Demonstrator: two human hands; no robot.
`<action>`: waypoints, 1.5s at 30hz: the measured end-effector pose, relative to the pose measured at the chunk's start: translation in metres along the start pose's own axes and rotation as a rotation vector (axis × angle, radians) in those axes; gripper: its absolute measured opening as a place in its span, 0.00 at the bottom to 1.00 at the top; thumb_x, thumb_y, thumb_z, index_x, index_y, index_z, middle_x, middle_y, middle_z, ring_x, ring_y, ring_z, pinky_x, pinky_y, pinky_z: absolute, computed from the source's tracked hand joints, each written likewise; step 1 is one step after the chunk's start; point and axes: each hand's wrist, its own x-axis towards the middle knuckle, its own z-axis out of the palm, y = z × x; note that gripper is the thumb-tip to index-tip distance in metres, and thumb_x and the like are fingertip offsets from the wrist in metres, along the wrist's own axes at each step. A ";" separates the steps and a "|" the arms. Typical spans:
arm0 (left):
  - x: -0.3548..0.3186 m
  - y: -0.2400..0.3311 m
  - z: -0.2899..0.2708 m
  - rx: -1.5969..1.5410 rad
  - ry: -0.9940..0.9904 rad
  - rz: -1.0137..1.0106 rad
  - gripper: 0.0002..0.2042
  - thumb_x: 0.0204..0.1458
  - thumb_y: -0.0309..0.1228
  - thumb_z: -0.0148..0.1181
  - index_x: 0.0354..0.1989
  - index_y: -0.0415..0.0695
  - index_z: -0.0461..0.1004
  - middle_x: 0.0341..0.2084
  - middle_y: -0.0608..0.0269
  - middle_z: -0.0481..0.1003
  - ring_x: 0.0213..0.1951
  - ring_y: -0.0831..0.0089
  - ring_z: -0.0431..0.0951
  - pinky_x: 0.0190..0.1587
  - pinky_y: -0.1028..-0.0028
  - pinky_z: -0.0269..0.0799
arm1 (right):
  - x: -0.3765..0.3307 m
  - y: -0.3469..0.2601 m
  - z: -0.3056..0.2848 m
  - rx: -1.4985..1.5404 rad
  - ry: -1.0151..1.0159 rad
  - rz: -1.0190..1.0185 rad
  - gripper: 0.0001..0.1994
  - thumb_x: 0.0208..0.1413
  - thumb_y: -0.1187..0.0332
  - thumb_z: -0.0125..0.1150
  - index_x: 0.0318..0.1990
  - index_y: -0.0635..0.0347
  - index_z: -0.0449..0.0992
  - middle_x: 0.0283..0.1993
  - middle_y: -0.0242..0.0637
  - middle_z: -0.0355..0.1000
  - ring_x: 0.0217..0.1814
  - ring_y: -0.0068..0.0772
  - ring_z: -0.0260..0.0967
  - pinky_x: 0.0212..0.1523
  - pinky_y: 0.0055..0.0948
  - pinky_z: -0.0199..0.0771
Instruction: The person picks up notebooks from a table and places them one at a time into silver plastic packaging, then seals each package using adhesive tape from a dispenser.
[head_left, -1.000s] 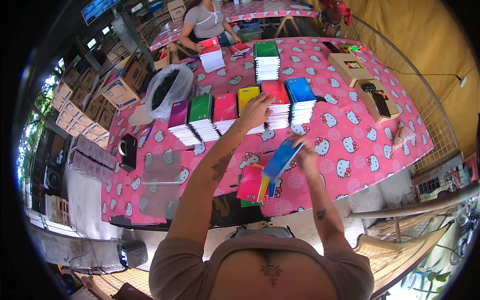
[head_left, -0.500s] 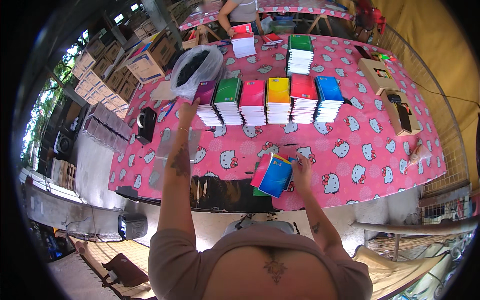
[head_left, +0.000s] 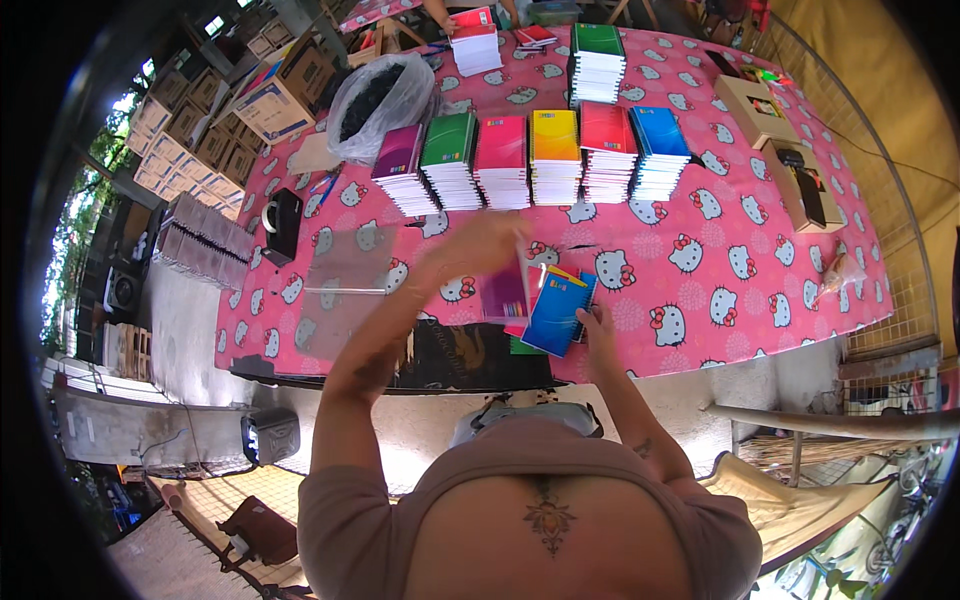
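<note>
My left hand (head_left: 492, 242), smeared by motion, holds a purple notebook (head_left: 503, 296) by its far end, beside a small fanned bunch of notebooks. The bunch has a blue spiral notebook (head_left: 556, 312) on top, with yellow, pink and green edges showing from under it. My right hand (head_left: 598, 326) grips the bunch at its right side. Beyond my hands stands a row of notebook stacks: purple (head_left: 400, 150), green (head_left: 449, 140), pink (head_left: 502, 145), yellow (head_left: 555, 138), red (head_left: 606, 130) and blue (head_left: 660, 133).
Another green notebook stack (head_left: 598, 42) stands behind the row. A clear plastic bag (head_left: 385, 105) with dark contents sits left of it. Cardboard trays (head_left: 800, 190) lie at the right, a black tape dispenser (head_left: 283, 228) at the left. At the far edge a person handles red notebooks (head_left: 474, 40).
My left hand has moved from the purple stack toward me and to the right, bringing a purple notebook to the bunch. My right hand stays at the bunch.
</note>
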 end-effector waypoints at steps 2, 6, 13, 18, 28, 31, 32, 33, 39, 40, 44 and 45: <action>0.013 0.025 0.053 0.203 -0.238 -0.004 0.17 0.52 0.28 0.58 0.52 0.46 0.73 0.45 0.53 0.77 0.48 0.54 0.78 0.53 0.60 0.72 | 0.002 -0.001 -0.006 0.023 -0.002 0.024 0.29 0.57 0.64 0.64 0.62 0.67 0.61 0.54 0.40 0.68 0.59 0.31 0.64 0.57 0.32 0.65; -0.022 -0.002 0.114 0.426 0.339 0.084 0.24 0.51 0.29 0.60 0.59 0.47 0.68 0.48 0.51 0.74 0.48 0.51 0.77 0.55 0.60 0.70 | -0.007 -0.019 -0.001 -0.030 0.077 0.031 0.27 0.56 0.62 0.65 0.59 0.66 0.64 0.54 0.39 0.68 0.52 0.29 0.69 0.47 0.32 0.71; -0.064 -0.028 0.171 -0.585 0.379 -0.620 0.29 0.49 0.27 0.64 0.61 0.37 0.65 0.49 0.45 0.72 0.51 0.57 0.74 0.53 0.64 0.71 | 0.035 0.013 0.031 -0.325 -0.008 0.069 0.31 0.50 0.60 0.73 0.56 0.67 0.65 0.47 0.41 0.72 0.44 0.31 0.73 0.42 0.35 0.78; -0.095 -0.040 0.140 -1.105 0.436 -0.510 0.27 0.52 0.27 0.63 0.61 0.37 0.63 0.49 0.54 0.73 0.50 0.68 0.74 0.51 0.68 0.73 | 0.018 -0.007 0.049 -0.037 -0.135 0.028 0.35 0.48 0.61 0.76 0.58 0.68 0.64 0.49 0.45 0.73 0.46 0.32 0.75 0.45 0.33 0.80; -0.112 -0.059 0.076 0.323 0.564 -0.287 0.25 0.48 0.29 0.62 0.55 0.36 0.67 0.48 0.41 0.72 0.53 0.44 0.70 0.57 0.52 0.66 | 0.002 -0.008 0.042 0.027 -0.151 0.137 0.31 0.51 0.63 0.73 0.59 0.66 0.64 0.50 0.45 0.74 0.47 0.36 0.76 0.48 0.40 0.81; -0.012 -0.019 0.065 0.166 0.628 0.086 0.24 0.51 0.29 0.62 0.58 0.36 0.68 0.52 0.44 0.71 0.53 0.47 0.72 0.56 0.56 0.68 | -0.011 -0.023 0.027 0.352 -0.175 0.208 0.29 0.53 0.63 0.70 0.59 0.65 0.65 0.50 0.45 0.74 0.48 0.38 0.76 0.49 0.44 0.81; 0.025 0.001 0.066 0.166 0.588 0.162 0.24 0.51 0.29 0.62 0.57 0.36 0.68 0.51 0.44 0.72 0.52 0.47 0.72 0.56 0.56 0.69 | -0.013 -0.027 0.015 0.423 -0.171 0.211 0.29 0.54 0.62 0.69 0.59 0.65 0.65 0.50 0.45 0.74 0.48 0.39 0.76 0.50 0.45 0.81; 0.061 0.019 0.069 0.166 0.550 0.239 0.23 0.51 0.29 0.62 0.56 0.36 0.69 0.50 0.45 0.72 0.52 0.48 0.73 0.55 0.57 0.69 | -0.016 -0.030 0.004 0.492 -0.168 0.211 0.29 0.54 0.61 0.68 0.59 0.64 0.65 0.50 0.44 0.74 0.48 0.40 0.76 0.50 0.46 0.80; 0.226 0.032 0.096 0.523 0.488 0.395 0.26 0.52 0.33 0.63 0.58 0.33 0.68 0.56 0.43 0.69 0.58 0.49 0.68 0.61 0.55 0.63 | -0.023 -0.039 -0.028 0.472 -0.028 0.085 0.27 0.55 0.61 0.68 0.59 0.62 0.66 0.51 0.43 0.73 0.50 0.40 0.75 0.51 0.46 0.80; 0.236 0.033 0.098 0.567 0.508 0.349 0.27 0.52 0.34 0.63 0.59 0.33 0.67 0.58 0.42 0.68 0.60 0.48 0.67 0.61 0.54 0.63 | -0.025 -0.036 -0.031 0.456 0.011 0.061 0.27 0.55 0.62 0.68 0.59 0.62 0.67 0.51 0.43 0.73 0.51 0.39 0.75 0.51 0.45 0.80; 0.225 0.041 0.103 0.355 0.612 0.357 0.28 0.52 0.34 0.64 0.60 0.36 0.67 0.61 0.42 0.64 0.62 0.47 0.65 0.63 0.52 0.61 | -0.026 -0.030 -0.047 0.428 0.053 0.009 0.27 0.56 0.61 0.67 0.60 0.61 0.66 0.52 0.43 0.73 0.52 0.41 0.75 0.52 0.46 0.79; 0.209 0.048 0.103 0.251 0.638 0.398 0.28 0.52 0.34 0.64 0.61 0.37 0.67 0.61 0.42 0.64 0.62 0.47 0.65 0.63 0.52 0.61 | -0.027 -0.030 -0.053 0.426 0.055 0.019 0.27 0.57 0.60 0.66 0.60 0.60 0.66 0.53 0.43 0.73 0.52 0.41 0.75 0.53 0.46 0.78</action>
